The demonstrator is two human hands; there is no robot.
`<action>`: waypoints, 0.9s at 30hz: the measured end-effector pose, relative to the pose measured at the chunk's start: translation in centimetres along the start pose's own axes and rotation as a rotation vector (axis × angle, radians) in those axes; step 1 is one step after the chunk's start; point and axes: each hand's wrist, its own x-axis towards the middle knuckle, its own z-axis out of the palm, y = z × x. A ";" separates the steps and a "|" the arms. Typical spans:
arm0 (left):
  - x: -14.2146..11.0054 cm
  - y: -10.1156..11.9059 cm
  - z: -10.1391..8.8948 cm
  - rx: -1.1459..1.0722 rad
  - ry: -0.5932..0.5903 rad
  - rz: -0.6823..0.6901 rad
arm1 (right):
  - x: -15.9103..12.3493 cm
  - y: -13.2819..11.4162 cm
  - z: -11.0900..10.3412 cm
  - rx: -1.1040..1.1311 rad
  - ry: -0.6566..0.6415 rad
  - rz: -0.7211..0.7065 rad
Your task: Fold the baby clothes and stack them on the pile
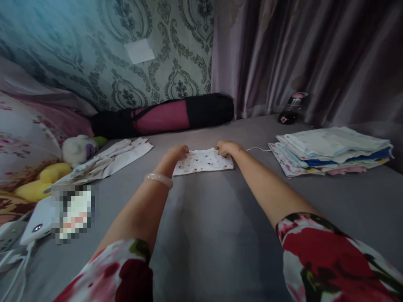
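Note:
A white cloth (pixel 204 162) with a small scattered print lies on the grey bed sheet in front of me, in a roughly rectangular shape. At its far left corner, my left hand (pixel 179 153) has its fingers closed on the edge. My right hand (pixel 227 148) pinches the far right corner of the same cloth. Both arms are stretched forward, and a pale bangle circles my left wrist. The fingertips are partly hidden by the hands. To the right lies a stack of folded cloths (pixel 333 144), several layers high, apart from my right hand.
A black and pink rolled bag (pixel 163 116) lies along the wall. Light garments (pixel 116 159), a plush toy (pixel 78 149) and a yellow plush (pixel 47 180) are at left. A white power bank (pixel 40 218) with cables sits nearer. A dark bottle (pixel 291 111) stands by the curtain.

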 end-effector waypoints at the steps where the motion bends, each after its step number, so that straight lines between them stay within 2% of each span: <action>1: 0.7 0.1 -0.4 0.048 -0.083 -0.035 | 0.6 0.2 -0.7 0.002 -0.026 -0.005; 4: 2.7 0.5 -1.4 0.227 -0.356 -0.130 | 2.6 0.7 -2.1 -0.029 -0.104 -0.020; 8: 5.0 0.7 -2.3 0.509 -0.678 -0.116 | 5.4 0.6 -2.5 -0.151 -0.240 -0.061; 12: 6.8 0.3 -2.2 0.557 -0.798 -0.069 | 7.9 0.6 -2.5 -0.146 -0.325 0.020; 14: 7.4 0.0 -1.9 0.525 -0.829 -0.067 | 8.8 0.6 -2.5 -0.082 -0.230 0.029; 17: 7.7 -0.4 -1.8 0.471 -0.768 -0.059 | 9.6 0.5 -2.5 -0.029 -0.081 -0.007; 19: 7.6 -0.3 -1.9 0.489 -0.733 -0.085 | 9.6 0.2 -2.6 -0.033 -0.126 0.068; 21: 7.2 0.0 -2.1 0.542 -0.761 -0.107 | 9.1 -0.1 -2.7 -0.065 -0.229 0.124; 24: 5.8 0.7 -2.4 0.589 -0.780 -0.066 | 7.5 -0.6 -2.8 -0.169 -0.334 0.073; 27: 3.3 1.4 -2.4 0.542 -0.674 -0.055 | 5.4 -0.6 -2.5 -0.222 -0.317 0.026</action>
